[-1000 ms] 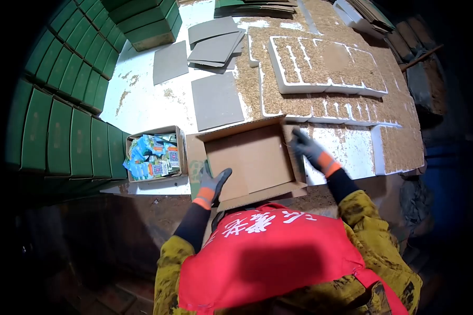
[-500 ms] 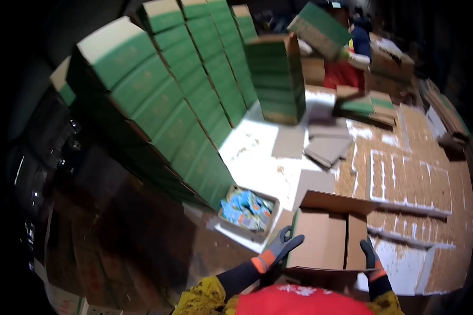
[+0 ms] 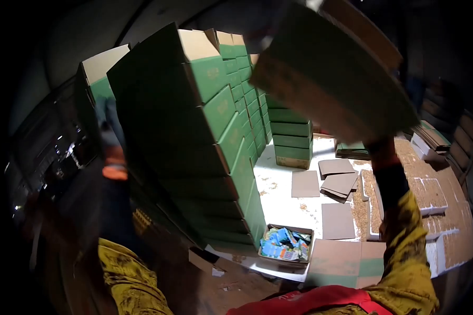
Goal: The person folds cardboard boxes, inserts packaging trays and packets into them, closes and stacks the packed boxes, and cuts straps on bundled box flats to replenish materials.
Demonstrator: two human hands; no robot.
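A green and brown cardboard box (image 3: 333,73) is lifted high and tilted at the upper right, its flaps partly raised. My right hand (image 3: 382,148) holds it from below, with the fingers mostly hidden by the box and shadow. My left hand (image 3: 109,137), gloved in grey and orange and blurred, is raised at the left with fingers stretched upward and nothing visible in them. It is beside a tall stack of green boxes (image 3: 215,126), in front of another green box (image 3: 97,73); I cannot tell whether it touches either.
Below the stack, a small open carton (image 3: 284,261) holds blue packets (image 3: 284,244). Flat cardboard sheets (image 3: 337,220) lie on the white table (image 3: 268,202). White foam frames (image 3: 428,195) sit amid brown grainy material at the right. Another green stack (image 3: 291,139) stands behind.
The box has gone from the table up to the upper right in my right hand. My left hand has left it and swung up to the left. The view has turned left.
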